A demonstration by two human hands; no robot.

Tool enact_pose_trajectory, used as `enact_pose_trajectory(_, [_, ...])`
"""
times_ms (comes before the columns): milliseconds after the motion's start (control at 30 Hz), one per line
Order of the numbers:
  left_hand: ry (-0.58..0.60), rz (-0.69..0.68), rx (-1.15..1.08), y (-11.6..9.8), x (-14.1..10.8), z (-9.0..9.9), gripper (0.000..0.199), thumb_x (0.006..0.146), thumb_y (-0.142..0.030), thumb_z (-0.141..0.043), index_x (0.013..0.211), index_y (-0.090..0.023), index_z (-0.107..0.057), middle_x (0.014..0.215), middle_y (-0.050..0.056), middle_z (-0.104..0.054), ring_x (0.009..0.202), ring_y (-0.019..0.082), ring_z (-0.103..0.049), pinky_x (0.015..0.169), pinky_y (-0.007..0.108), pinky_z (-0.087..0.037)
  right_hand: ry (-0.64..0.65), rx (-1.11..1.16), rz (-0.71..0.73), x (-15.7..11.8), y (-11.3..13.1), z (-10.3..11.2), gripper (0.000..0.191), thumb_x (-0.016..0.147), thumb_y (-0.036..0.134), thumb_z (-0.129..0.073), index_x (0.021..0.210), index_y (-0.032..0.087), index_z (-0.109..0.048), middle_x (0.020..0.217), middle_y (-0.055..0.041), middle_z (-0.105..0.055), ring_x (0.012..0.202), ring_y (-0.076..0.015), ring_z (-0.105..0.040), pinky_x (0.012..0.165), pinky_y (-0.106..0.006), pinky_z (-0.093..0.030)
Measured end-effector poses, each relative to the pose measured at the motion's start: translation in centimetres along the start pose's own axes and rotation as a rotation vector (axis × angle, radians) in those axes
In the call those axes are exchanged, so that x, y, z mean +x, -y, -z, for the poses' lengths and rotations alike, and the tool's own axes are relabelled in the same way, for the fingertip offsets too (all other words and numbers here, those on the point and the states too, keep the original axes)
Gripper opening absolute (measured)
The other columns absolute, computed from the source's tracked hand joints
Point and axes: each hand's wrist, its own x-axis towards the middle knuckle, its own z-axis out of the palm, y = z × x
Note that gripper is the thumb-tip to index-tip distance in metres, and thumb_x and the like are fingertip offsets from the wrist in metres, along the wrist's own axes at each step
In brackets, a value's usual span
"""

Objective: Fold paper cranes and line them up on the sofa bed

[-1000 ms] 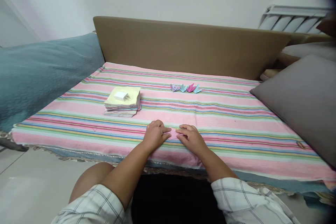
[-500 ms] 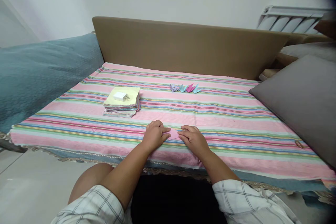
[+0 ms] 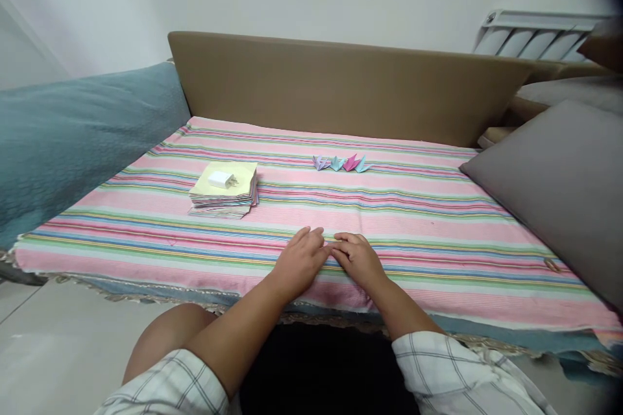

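My left hand (image 3: 302,262) lies over the spot where the small pink paper was, its fingers bent and their tips pressed together close to my right fingertips. The paper is now almost wholly hidden under it. My right hand (image 3: 359,260) pinches at the paper's right end, with thumb and index finger together. Both hands rest low on the striped cloth (image 3: 413,240), near the front edge of the seat. Beyond them stands a row of several folded paper cranes (image 3: 351,163) in purple, teal, pink and blue.
Left of my hands is a stack of square paper (image 3: 243,189), yellow on top, with a white plug adapter (image 3: 220,179) on it. A grey cushion (image 3: 555,188) is at the right. A small brown ring-like item (image 3: 551,264) lies near it. The brown backrest (image 3: 341,87) stands behind.
My left hand has slid right and turned over the pink paper, covering it. My right hand has hardly moved. The view has shifted slightly.
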Motion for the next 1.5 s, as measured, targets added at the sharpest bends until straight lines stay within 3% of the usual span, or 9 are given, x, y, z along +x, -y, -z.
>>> enact_pose_trajectory(200, [0.078, 0.009, -0.022, -0.8, -0.6, -1.1, 0.024, 0.09, -0.017, -0.039, 0.106, -0.015, -0.056, 0.108, 0.013, -0.057, 0.114, 0.021, -0.05, 0.105, 0.042, -0.034, 0.008, 0.116, -0.062, 0.2, -0.4, 0.4, 0.019, 0.08, 0.028, -0.061, 0.098, 0.023, -0.067, 0.103, -0.0051, -0.065, 0.098, -0.0211, -0.055, 0.089, -0.038, -0.044])
enact_pose_trajectory(400, [0.079, 0.016, -0.044, -0.6, -0.8, -1.2, 0.026, 0.089, -0.021, -0.041, 0.111, -0.015, -0.054, 0.111, 0.014, -0.057, 0.119, 0.024, -0.047, 0.104, 0.045, -0.035, 0.042, 0.207, -0.133, 0.5, -0.6, 1.2, 0.008, 0.075, 0.028, -0.063, 0.075, 0.021, -0.066, 0.091, -0.0053, -0.062, 0.091, -0.0197, -0.056, 0.083, -0.034, -0.045])
enact_pose_trajectory(533, [0.081, 0.027, -0.072, -0.7, -0.9, -1.2, 0.028, 0.09, -0.022, -0.04, 0.114, -0.016, -0.053, 0.113, 0.014, -0.057, 0.123, 0.024, -0.044, 0.105, 0.047, -0.033, 0.063, 0.222, -0.171, 0.8, -0.3, 1.5, 0.02, 0.08, 0.029, -0.054, 0.068, 0.022, -0.067, 0.088, -0.005, -0.063, 0.087, -0.0183, -0.057, 0.078, -0.031, -0.045])
enact_pose_trajectory(700, [0.076, 0.034, -0.054, -0.9, -1.0, -1.4, 0.031, 0.09, -0.021, -0.039, 0.117, -0.016, -0.052, 0.114, 0.014, -0.057, 0.125, 0.024, -0.043, 0.107, 0.048, -0.03, 0.033, 0.156, -0.161, 1.0, -0.1, 1.3, 0.019, 0.078, 0.024, -0.052, 0.064, 0.021, -0.065, 0.083, -0.0045, -0.063, 0.085, -0.0181, -0.056, 0.08, -0.032, -0.043])
enact_pose_trajectory(1100, [0.146, 0.023, 0.0, -1.1, -1.1, -1.3, 0.046, 0.087, -0.038, -0.047, 0.127, -0.017, -0.045, 0.121, 0.015, -0.053, 0.127, 0.027, -0.039, 0.108, 0.047, -0.025, -0.007, 0.115, -0.103, 0.6, -0.5, 0.7, 0.013, 0.079, 0.022, -0.053, 0.072, 0.021, -0.064, 0.087, -0.0042, -0.063, 0.087, -0.0189, -0.055, 0.082, -0.033, -0.042])
enact_pose_trajectory(1500, [0.156, 0.136, -0.05, -2.1, -0.1, -0.9, 0.051, 0.079, -0.034, -0.053, 0.127, -0.02, -0.047, 0.118, 0.012, -0.051, 0.117, 0.028, -0.043, 0.105, 0.049, -0.025, 0.028, 0.163, -0.08, 0.5, -0.7, 1.1, 0.015, 0.078, 0.019, -0.053, 0.082, 0.022, -0.066, 0.092, -0.0045, -0.064, 0.091, -0.0186, -0.056, 0.085, -0.035, -0.043])
